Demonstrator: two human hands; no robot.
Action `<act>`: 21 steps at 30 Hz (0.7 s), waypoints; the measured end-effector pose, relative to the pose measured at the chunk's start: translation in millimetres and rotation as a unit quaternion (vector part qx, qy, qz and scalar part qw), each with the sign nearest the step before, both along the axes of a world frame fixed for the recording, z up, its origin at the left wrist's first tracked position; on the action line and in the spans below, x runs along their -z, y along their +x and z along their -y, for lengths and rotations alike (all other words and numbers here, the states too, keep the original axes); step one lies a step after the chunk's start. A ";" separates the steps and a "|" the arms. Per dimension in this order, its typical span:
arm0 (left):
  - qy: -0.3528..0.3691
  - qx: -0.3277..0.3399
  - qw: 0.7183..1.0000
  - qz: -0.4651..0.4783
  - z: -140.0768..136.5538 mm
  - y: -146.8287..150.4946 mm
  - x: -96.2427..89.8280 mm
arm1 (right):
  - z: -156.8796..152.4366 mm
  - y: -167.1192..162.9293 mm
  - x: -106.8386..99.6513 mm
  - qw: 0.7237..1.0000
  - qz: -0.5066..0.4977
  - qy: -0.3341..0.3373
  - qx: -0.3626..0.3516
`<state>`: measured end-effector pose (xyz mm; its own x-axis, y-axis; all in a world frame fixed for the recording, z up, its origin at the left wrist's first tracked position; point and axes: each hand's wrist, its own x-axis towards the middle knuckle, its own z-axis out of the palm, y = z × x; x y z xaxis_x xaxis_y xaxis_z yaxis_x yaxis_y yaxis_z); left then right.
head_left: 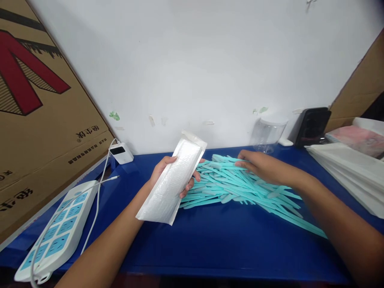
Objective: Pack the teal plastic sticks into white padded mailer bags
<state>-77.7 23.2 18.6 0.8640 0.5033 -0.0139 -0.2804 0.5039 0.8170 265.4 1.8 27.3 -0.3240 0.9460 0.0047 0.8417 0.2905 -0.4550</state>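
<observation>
My left hand (163, 168) grips a white padded bubble mailer (172, 184), tilted, with its flap end pointing up and away. The thumb lies on its front and the other fingers wrap behind it. To the right, a loose pile of long, thin teal plastic strips (228, 184) is spread over the blue table; their exact kind is not clear. At the pile's far side my right hand (259, 164) is closed, thumb and fingers pinching a teal strip. Part of the pile is hidden behind the mailer and my right forearm.
On the left are a white power strip (60, 228), a white charger (121, 153) with a cable, and a big cardboard box (54, 120). A clear jar (268, 134) and a black phone-like object (313, 126) stand by the wall. White mailers (351, 172) are stacked at right.
</observation>
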 end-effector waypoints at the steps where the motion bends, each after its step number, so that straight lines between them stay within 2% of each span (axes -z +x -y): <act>1: 0.000 0.001 1.000 0.000 -0.3 -0.1 0.3 | -0.8 1.2 -1.5 1.000 -0.010 0.008 0.007; 6: -0.006 0.015 1.000 -0.009 -2.3 0.4 1.4 | -3.4 2.6 -8.9 0.994 -0.052 0.091 0.026; 9: -0.014 0.025 1.000 -0.013 -2.8 1.4 2.4 | -0.8 -0.2 -15.6 0.983 -0.110 0.140 0.050; 12: -0.021 0.041 0.999 -0.004 -2.6 2.4 4.0 | 3.9 -3.6 -21.8 0.974 -0.190 0.119 0.042; 15: -0.042 0.085 0.995 -0.006 -0.5 3.2 4.7 | 6.2 -6.2 -22.5 0.968 -0.236 0.083 0.001; 21: -0.064 0.159 0.985 -0.035 7.8 5.6 4.4 | 5.7 -12.2 -18.0 0.978 -0.195 0.056 -0.056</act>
<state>-72.1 15.4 14.2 0.9722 0.1978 -0.1253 -0.0365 0.6567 0.7532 253.2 -3.9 45.3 -0.3785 0.8910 0.2508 0.5701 0.4379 -0.6952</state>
